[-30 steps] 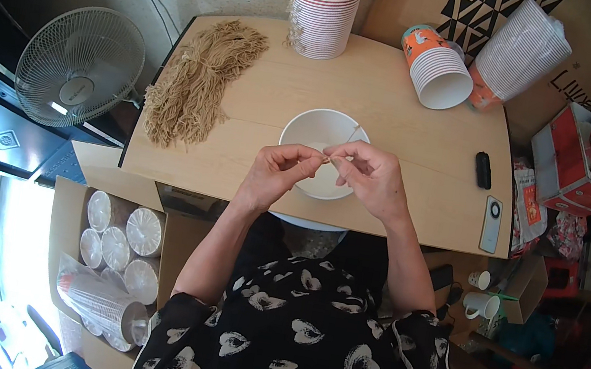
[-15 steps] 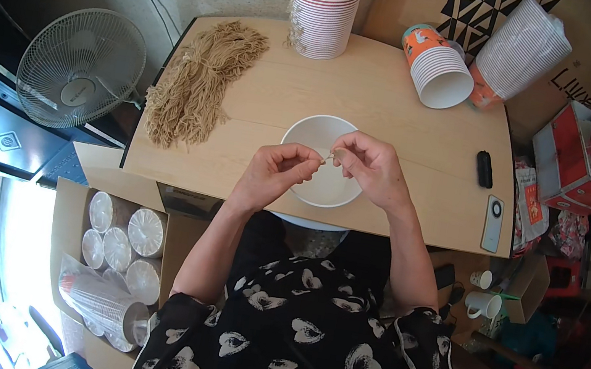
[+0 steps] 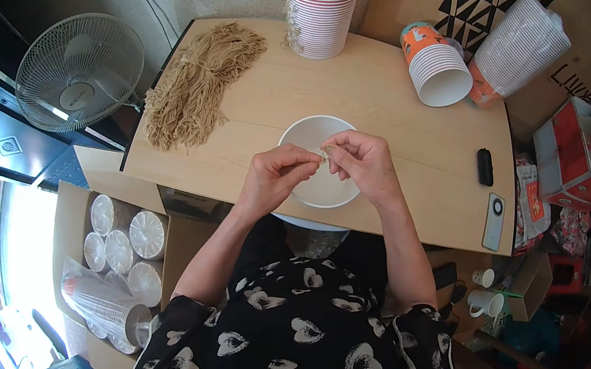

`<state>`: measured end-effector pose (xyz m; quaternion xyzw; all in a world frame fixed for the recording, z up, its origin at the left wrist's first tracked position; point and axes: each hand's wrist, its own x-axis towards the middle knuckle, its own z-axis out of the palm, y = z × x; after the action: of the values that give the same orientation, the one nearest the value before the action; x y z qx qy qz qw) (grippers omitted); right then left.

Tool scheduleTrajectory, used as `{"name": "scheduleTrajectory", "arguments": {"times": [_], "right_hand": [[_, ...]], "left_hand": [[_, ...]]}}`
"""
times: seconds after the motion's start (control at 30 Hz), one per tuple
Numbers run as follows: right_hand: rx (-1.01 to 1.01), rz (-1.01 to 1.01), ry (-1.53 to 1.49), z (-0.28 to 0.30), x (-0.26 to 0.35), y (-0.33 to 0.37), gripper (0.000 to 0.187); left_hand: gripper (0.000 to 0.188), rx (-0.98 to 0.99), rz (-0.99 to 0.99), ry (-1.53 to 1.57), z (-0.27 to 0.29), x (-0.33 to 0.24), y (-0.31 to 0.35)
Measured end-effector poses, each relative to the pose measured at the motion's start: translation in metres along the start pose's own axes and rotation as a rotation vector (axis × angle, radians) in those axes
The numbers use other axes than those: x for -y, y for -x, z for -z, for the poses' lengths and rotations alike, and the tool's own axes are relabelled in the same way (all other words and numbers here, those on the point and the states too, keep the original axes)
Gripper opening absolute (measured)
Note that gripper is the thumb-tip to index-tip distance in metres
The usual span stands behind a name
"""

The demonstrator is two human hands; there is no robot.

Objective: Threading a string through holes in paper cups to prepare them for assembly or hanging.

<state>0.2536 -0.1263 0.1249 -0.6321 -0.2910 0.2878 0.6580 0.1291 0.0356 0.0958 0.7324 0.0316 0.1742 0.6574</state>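
Over the mouth of a white paper tub (image 3: 314, 194), my two hands meet with their fingertips close together. My left hand (image 3: 277, 175) is closed in a pinch between thumb and index finger. My right hand (image 3: 364, 166) pinches too, just above and to the right of it. A thin pale strand (image 3: 325, 156) runs between the two pinches; its ends are hidden by the fingers. On the table's left side lies a bundle of tan strings (image 3: 199, 88), gathered near its upper end. The tub stands by the near table edge, partly covered by my hands.
A stack of orange-and-white paper tubs (image 3: 319, 26) stands at the back, with strings hanging down its left side. More tubs (image 3: 445, 77) lie tilted at the back right. A black object (image 3: 484, 167) and a phone (image 3: 494, 221) rest at the right edge. A fan (image 3: 81, 73) stands left.
My right hand has shifted slightly left, its fingertips rising a little above those of my left hand. Both hands keep their pinch over the tub.
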Motion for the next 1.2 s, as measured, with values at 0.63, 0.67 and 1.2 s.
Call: {"name": "scheduleTrajectory", "arguments": {"times": [0.63,0.67,1.2], "right_hand": [[-0.048,-0.098,0.007,-0.010,-0.001,-0.002,0.011],[-0.055,-0.105,0.003,-0.011,-0.001,-0.002,0.011],[0.007,-0.146,0.002,-0.005,0.003,-0.001,0.010]], "left_hand": [[0.015,-0.246,-0.229,-0.076,-0.016,0.012,-0.004],[0.015,-0.248,-0.229,-0.076,-0.016,0.011,-0.003],[0.017,-0.280,-0.254,-0.129,-0.013,0.017,0.000]]}}
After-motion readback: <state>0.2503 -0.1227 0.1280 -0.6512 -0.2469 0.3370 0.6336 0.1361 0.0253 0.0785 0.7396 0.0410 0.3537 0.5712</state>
